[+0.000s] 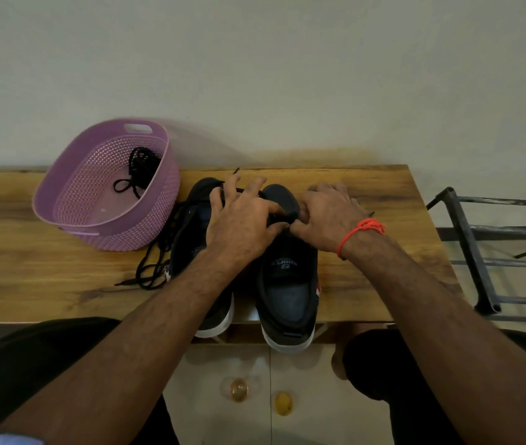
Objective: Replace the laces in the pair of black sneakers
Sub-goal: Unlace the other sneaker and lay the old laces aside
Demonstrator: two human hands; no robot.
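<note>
Both sneakers sit mid-bench. Left hand (242, 220) and right hand (329, 216) pinch a lace (279, 217) at the right sneaker (287, 277), toe at 12 o'clock. Lace looks limp and light; best pinched by its stiff tip.

Left hand (242, 220) hides most of left black sneaker (200, 200); fingertips of both hands hidden over right black sneaker (287, 284); grasp unclear.
</note>
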